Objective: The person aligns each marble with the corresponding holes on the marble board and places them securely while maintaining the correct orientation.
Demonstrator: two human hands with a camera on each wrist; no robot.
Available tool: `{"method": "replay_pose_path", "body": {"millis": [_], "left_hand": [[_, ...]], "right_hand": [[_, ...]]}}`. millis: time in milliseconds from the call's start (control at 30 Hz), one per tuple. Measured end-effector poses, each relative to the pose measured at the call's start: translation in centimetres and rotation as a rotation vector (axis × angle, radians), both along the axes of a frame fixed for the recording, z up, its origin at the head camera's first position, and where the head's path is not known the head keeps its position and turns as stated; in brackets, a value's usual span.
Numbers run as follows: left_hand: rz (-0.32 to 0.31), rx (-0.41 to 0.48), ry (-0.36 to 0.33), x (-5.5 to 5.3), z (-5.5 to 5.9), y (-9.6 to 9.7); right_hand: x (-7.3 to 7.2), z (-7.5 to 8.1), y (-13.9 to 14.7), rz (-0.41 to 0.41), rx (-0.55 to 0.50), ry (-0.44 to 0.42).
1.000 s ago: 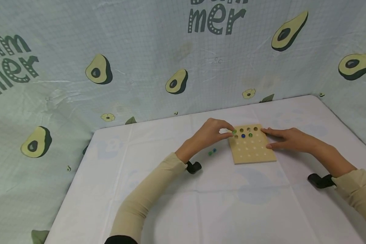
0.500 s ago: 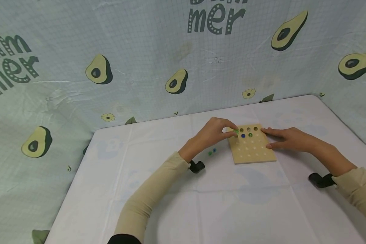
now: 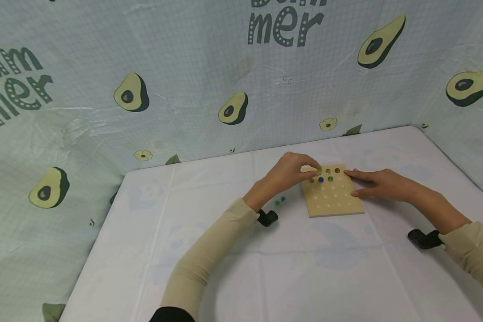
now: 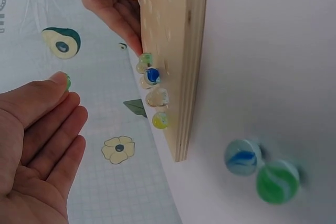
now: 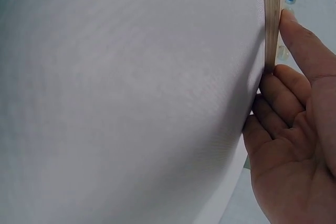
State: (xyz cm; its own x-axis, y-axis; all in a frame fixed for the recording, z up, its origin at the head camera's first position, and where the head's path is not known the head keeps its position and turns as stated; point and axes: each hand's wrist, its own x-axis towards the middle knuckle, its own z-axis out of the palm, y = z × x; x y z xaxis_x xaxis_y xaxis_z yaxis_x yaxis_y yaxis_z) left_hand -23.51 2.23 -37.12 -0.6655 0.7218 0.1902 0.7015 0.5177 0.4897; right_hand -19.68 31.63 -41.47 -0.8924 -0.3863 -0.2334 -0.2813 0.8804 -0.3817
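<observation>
My left hand pinches a green marble between thumb and fingers, over the back row of a square wooden board. Marbles sit in the board's two back rows. Among these are a blue marble, a clear marble and a yellow marble. Rows of shallow hollows cover the front part. My right hand rests against the board's right edge, its fingers fairly straight. In the right wrist view its thumb touches the board. The left hand's fingers partly hide the board's back left corner.
Two loose marbles lie on the white table cover left of the board, a green marble and a blue-streaked marble. Behind the table hangs an avocado-printed sheet. Each wrist wears a black camera mount.
My left hand has moved right along the back row with the green marble, from the left corner toward the second hollow. The right hand and the board stay in place.
</observation>
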Motion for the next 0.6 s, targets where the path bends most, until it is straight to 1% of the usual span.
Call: {"method": "replay_pose_path", "body": {"millis": [200, 433, 600], "left_hand": [[-0.01, 0.013, 0.005, -0.3, 0.0, 0.7], [0.003, 0.009, 0.011, -0.5, -0.6, 1.1], [-0.001, 0.029, 0.028, -0.7, -0.8, 1.4]], "right_hand": [[0.1, 0.0, 0.0, -0.005, -0.008, -0.005], [0.1, -0.1, 0.0, -0.01, -0.009, -0.012], [0.2, 0.1, 0.0, -0.003, -0.013, -0.003]]}}
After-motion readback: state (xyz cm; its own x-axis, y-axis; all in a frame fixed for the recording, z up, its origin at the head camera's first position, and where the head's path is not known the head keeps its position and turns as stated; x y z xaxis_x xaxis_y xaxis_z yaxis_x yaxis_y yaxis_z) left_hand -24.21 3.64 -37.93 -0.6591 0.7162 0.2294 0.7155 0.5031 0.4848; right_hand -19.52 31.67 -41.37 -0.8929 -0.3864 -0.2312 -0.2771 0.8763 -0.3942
